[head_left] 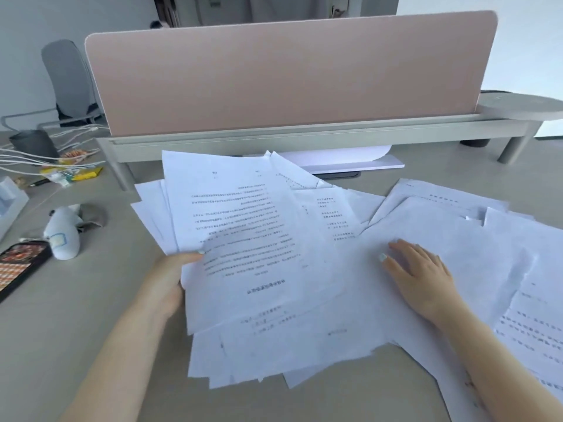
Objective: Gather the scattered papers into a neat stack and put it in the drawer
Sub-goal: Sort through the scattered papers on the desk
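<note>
Two hands (pixel 416 275) amid overlapping papers (pixel 274 239)

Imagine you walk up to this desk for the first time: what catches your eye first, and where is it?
First, the sprawl of white printed papers covering the middle and right of the desk. The left hand pinches a fanned bundle at its left edge, while the right hand lies flat on loose sheets. Behind them, a wide pink divider panel stands along the desk's far edge.

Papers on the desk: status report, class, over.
Left hand gripping papers. Right hand flat on loose sheets. Unstacked. Nothing blocking.
</note>
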A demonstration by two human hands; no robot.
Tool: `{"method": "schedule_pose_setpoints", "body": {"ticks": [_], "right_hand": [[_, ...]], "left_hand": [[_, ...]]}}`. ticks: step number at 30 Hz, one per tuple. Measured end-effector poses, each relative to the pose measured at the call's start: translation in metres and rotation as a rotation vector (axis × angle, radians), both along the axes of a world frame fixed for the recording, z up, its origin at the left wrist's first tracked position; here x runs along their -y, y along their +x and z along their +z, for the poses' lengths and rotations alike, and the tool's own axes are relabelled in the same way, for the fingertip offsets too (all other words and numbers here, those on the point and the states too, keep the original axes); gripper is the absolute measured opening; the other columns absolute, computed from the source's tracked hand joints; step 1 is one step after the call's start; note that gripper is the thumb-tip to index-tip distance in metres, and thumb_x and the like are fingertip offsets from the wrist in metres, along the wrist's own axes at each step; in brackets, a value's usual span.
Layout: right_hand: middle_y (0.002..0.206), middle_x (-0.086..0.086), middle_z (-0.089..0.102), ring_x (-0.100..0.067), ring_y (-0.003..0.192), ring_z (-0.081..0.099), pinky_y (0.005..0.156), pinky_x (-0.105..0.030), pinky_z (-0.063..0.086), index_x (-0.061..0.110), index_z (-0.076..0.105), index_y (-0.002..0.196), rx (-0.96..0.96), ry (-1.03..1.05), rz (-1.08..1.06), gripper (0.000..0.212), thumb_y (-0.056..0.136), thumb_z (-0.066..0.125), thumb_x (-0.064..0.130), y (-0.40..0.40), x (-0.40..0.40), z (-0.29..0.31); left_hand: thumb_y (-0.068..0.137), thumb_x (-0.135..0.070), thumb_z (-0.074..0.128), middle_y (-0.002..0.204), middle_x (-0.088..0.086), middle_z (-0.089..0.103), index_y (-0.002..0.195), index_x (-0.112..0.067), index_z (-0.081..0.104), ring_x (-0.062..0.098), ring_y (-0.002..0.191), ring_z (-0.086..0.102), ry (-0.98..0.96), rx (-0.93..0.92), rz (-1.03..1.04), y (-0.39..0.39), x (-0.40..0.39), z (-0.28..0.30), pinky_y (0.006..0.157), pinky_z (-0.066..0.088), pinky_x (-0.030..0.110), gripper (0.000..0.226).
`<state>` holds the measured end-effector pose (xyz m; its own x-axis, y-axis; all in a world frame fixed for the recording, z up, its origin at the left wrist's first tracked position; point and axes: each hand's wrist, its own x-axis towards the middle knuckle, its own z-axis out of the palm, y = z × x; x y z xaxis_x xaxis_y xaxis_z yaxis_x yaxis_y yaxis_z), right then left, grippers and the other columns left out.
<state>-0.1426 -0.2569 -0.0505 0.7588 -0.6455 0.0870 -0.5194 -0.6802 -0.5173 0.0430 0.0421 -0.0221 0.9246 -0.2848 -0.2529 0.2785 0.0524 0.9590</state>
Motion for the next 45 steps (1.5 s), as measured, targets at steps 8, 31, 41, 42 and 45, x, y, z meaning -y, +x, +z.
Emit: {"method": "schedule_pose_setpoints", "body": {"ticks": [8,31,41,42,45], "right_hand": [[0.146,0.002,0.045,-0.025,0.135,0.037,0.111,-0.037,0.024,0.024,0.050,0.132,-0.108,-0.094,0.008,0.045,0.089,0.052,0.038,-0.016,0.038,0.001],[0.100,-0.005,0.075,-0.023,0.085,0.073,0.075,-0.039,0.051,0.018,0.064,0.118,-0.027,1.144,0.345,0.058,0.065,0.075,0.038,0.051,-0.021,0.077],[0.103,-0.006,0.075,-0.025,0.092,0.072,0.075,-0.036,0.056,0.021,0.069,0.110,0.216,1.132,0.358,0.039,0.071,0.067,0.022,0.030,-0.028,0.066],[0.105,-0.006,0.075,-0.025,0.094,0.072,0.076,-0.037,0.057,0.020,0.068,0.112,0.251,1.105,0.358,0.042,0.071,0.067,0.019,0.031,-0.027,0.070],[0.100,-0.006,0.076,-0.022,0.085,0.073,0.069,-0.034,0.059,0.010,0.064,0.119,0.426,1.049,0.260,0.045,0.074,0.068,0.007,0.034,-0.022,0.087]], "left_hand": [[0.086,-0.015,0.053,0.068,0.004,0.075,0.122,-0.011,0.060,0.020,0.057,0.071,-0.144,-0.183,0.072,0.022,-0.037,-0.010,0.053,0.058,0.030,0.037],[0.069,-0.012,0.063,0.071,0.005,0.076,0.090,-0.010,0.072,0.017,0.061,0.072,-0.124,-0.126,-0.272,0.003,-0.042,-0.005,0.052,0.055,0.024,0.023],[0.061,-0.012,0.076,0.076,-0.002,0.077,0.089,-0.013,0.068,0.006,0.056,0.070,0.083,-0.066,-0.369,-0.017,-0.008,-0.003,0.056,0.051,0.024,0.029],[0.070,-0.007,0.073,0.074,-0.004,0.076,0.087,-0.013,0.066,0.005,0.054,0.069,0.072,-0.051,-0.349,-0.017,-0.003,0.001,0.053,0.052,0.023,0.020],[0.074,-0.004,0.069,0.096,0.002,0.073,0.092,-0.013,0.067,0.010,0.062,0.072,-0.023,0.005,-0.327,-0.011,0.013,0.029,0.055,0.057,0.022,0.020]]}}
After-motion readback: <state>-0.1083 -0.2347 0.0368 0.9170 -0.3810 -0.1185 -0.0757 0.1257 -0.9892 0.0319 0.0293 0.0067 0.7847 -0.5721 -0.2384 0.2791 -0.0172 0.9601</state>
